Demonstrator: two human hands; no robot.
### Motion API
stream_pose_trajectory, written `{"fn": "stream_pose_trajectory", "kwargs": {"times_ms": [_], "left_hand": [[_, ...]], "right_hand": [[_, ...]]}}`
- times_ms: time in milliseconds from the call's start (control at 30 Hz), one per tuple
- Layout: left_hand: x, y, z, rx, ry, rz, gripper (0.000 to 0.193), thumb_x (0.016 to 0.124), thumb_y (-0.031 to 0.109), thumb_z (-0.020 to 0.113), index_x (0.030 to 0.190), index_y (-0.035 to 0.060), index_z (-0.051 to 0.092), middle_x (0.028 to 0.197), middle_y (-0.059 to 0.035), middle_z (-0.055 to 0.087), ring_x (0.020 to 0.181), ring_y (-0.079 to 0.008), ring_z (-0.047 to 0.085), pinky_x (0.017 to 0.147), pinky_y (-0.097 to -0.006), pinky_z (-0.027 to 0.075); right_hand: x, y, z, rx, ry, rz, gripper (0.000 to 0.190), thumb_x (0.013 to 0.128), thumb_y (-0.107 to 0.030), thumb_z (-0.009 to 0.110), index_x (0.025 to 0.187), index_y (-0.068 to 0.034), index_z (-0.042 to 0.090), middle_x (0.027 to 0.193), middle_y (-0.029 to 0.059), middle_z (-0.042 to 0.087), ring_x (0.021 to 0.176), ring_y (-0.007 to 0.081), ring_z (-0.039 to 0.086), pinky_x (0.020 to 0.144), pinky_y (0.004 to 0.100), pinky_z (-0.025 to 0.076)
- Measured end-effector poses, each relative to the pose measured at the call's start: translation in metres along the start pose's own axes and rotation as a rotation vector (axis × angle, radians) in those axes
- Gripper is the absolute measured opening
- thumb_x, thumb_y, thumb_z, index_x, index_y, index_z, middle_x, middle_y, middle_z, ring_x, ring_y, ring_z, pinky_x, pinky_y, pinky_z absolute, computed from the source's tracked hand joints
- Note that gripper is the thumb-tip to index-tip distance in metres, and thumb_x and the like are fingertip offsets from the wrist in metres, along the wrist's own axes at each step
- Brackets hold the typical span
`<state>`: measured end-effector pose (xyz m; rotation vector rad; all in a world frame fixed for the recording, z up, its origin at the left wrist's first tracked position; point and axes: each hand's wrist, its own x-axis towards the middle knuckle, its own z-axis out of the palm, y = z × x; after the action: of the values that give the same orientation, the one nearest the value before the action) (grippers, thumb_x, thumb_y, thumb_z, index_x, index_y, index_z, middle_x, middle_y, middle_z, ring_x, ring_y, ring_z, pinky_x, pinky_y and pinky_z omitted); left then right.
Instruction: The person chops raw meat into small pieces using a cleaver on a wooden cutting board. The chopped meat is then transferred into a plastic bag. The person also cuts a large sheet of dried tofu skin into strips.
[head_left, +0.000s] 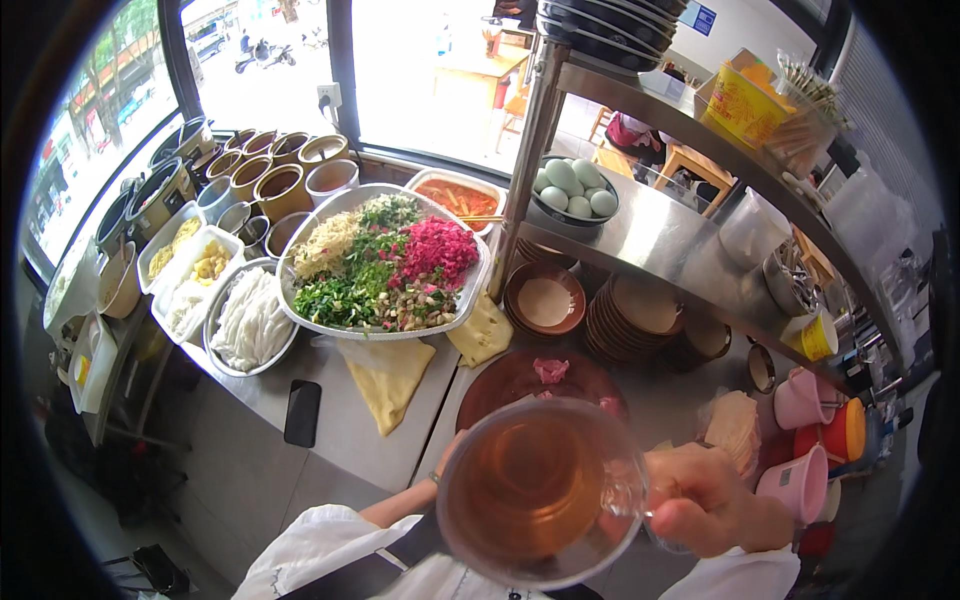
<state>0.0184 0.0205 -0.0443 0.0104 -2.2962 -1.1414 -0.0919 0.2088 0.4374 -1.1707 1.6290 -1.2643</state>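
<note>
My right hand (701, 499) grips the handle of a large clear cup (544, 491), raised close to the camera. Amber-brown liquid fills part of it. Most of my left hand (451, 454) is hidden behind the cup, so its fingers do not show; a bracelet circles that wrist. Beyond the cup, a round red-brown board (495, 382) bears a few pieces of raw meat (550, 370). Yellowish cloths (390, 375) lie to the left of the board. A black smartphone (302, 412) rests near the counter's front edge.
A large white basket (480, 300) holds chopped vegetables in several colours. White noodles (251, 319) fill a bowl beside it, with sauce pots (281, 187) behind. On the right, a steel shelf (637, 240) carries pale eggs (574, 187) above stacked brown bowls (634, 315). Pink buckets (791, 484) stand far right.
</note>
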Motion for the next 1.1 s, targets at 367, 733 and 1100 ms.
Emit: {"fn": "stream_pose_trajectory", "kwargs": {"times_ms": [367, 733, 1100], "left_hand": [[0.01, 0.009, -0.001, 0.007, 0.063, 0.022, 0.03, 0.073, 0.0, 0.065, 0.102, -0.0014, 0.061, 0.102, -0.0163, 0.06, 0.095, -0.0359, 0.059, 0.083, -0.0426, 0.052], [0.014, 0.014, -0.005, 0.001, 0.047, -0.01, 0.027, 0.074, 0.002, 0.067, 0.1, -0.0019, 0.06, 0.103, -0.0166, 0.06, 0.095, -0.0357, 0.058, 0.083, -0.0425, 0.051], [0.017, 0.015, -0.007, 0.02, 0.028, 0.015, 0.023, 0.076, 0.002, 0.068, 0.097, -0.0003, 0.06, 0.102, -0.0152, 0.06, 0.094, -0.035, 0.059, 0.081, -0.0426, 0.051]], "right_hand": [[0.001, -0.024, 0.016, 0.085, 0.034, -0.229, 0.039, 0.094, -0.03, 0.069, 0.072, 0.0, 0.058, 0.075, 0.0151, 0.062, 0.066, 0.0218, 0.057, 0.055, 0.0341, 0.043], [0.008, -0.017, 0.012, 0.281, -0.08, -0.487, 0.022, 0.085, -0.014, 0.076, 0.078, 0.002, 0.063, 0.082, 0.0122, 0.063, 0.07, 0.0268, 0.061, 0.065, 0.0389, 0.049], [0.004, -0.025, 0.011, 0.03, 0.013, -0.564, 0.04, 0.088, -0.033, 0.075, 0.074, -0.001, 0.056, 0.073, 0.0077, 0.049, 0.064, 0.0203, 0.043, 0.069, 0.0427, 0.036]]}}
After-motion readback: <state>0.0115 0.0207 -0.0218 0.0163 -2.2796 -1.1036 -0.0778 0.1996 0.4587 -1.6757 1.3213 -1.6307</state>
